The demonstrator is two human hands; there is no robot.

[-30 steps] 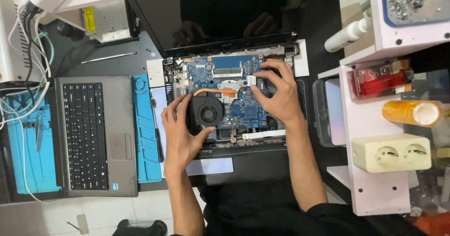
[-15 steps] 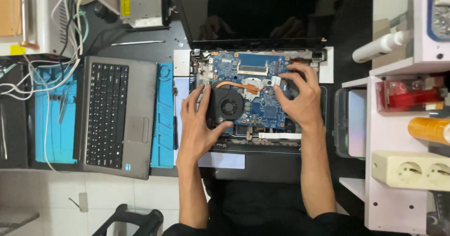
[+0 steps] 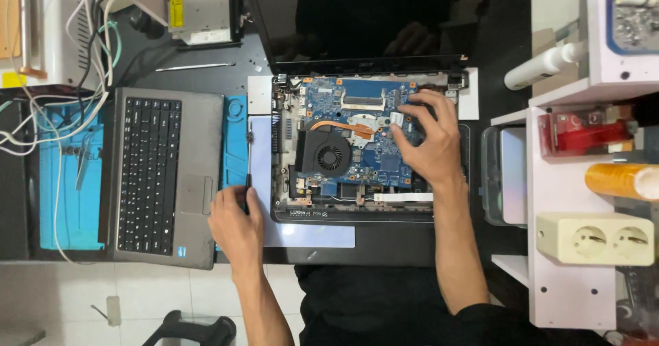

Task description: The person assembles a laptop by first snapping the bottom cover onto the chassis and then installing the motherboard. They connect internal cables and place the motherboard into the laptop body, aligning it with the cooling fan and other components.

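The left hand (image 3: 237,226) has its fingers curled on a screwdriver (image 3: 248,171) lying lengthwise left of the laptop (image 3: 357,212); the right hand (image 3: 429,140) rests spread fingers on the motherboard (image 3: 384,164).

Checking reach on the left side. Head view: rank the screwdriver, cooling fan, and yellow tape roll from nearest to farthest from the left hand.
1. Screwdriver: at the left hand, on the mat beside the open laptop.
2. Cooling fan: on the blue board, up and right of the hand.
3. Yellow tape roll: far right, on the white shelf.
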